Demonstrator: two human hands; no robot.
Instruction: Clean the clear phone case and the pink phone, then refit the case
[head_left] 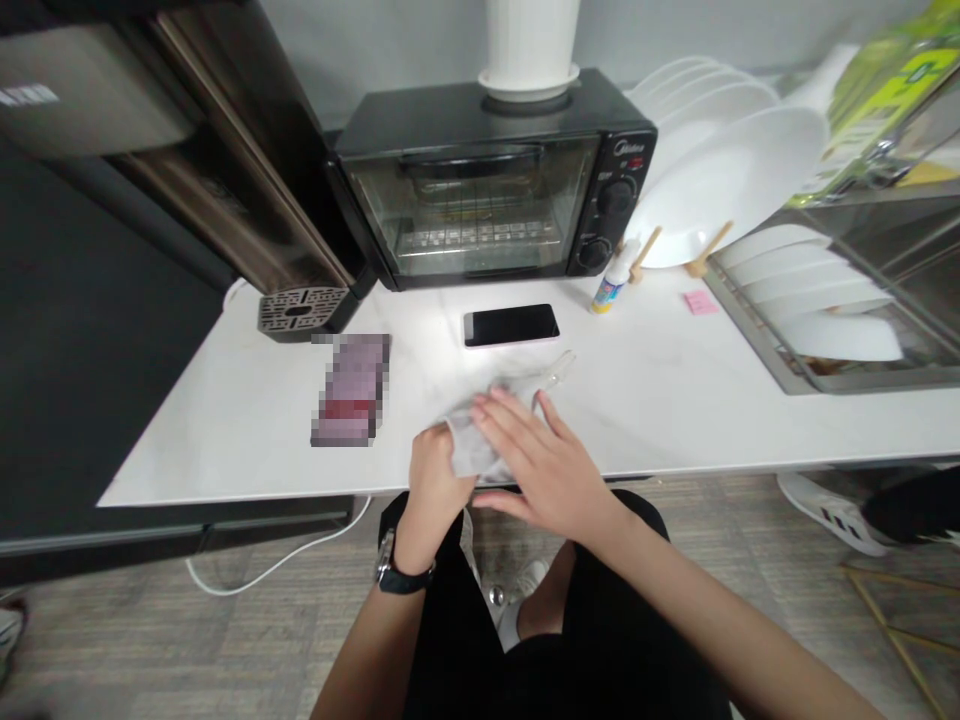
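A light grey cloth point(474, 448) is bunched between my two hands at the counter's front edge. My left hand point(437, 470), with a dark-strapped watch on its wrist, has its fingers curled in at the cloth's left side; the fingertips are hidden. Over the top of the cloth lies my right hand point(529, 460), fingers stretched out and thumb apart. From the far side of the cloth a thin clear strip point(561, 368) sticks out; the rest of it is covered, so its kind cannot be told. Beyond the hands, a black-screened phone point(511, 326) rests on the counter.
The white counter point(675, 420) carries a blurred-out purple item point(352, 390), a dispenser point(300, 310), a toaster oven point(480, 200) and a small spray bottle point(611, 280). Plates point(739, 170) stand racked beside a sink point(795, 380). A pink sticky note point(700, 302) lies nearby. Someone's shoe point(832, 515) shows at right.
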